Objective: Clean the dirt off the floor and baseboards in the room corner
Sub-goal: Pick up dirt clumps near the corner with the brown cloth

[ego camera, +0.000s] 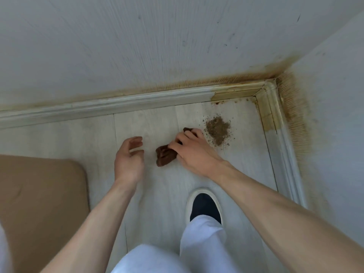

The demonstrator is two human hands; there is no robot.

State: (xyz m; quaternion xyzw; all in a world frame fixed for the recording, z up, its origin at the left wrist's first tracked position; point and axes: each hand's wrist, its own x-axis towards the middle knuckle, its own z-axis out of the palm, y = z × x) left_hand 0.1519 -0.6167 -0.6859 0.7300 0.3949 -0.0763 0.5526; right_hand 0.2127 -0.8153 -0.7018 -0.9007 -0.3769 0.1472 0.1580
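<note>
A brown cloth (165, 156) lies crumpled on the pale wood-look floor (137, 127). My right hand (190, 148) lies on top of the cloth with its fingers curled over it, just left of a small heap of brown dirt (217, 129). My left hand (130, 156) hovers left of the cloth, fingers loosely curled and holding nothing. The white baseboard (137, 102) runs along the back wall. Near the corner it is stained yellow-brown (234, 94), and so is the right-hand baseboard (268, 111). Crumbs of dirt (232, 100) lie along the corner edge.
A tan cushion or mat (39, 194) covers the floor at the lower left. My foot in a dark shoe with a white rim (204, 205) stands behind my right hand. The walls above the corner carry brownish staining (295, 107).
</note>
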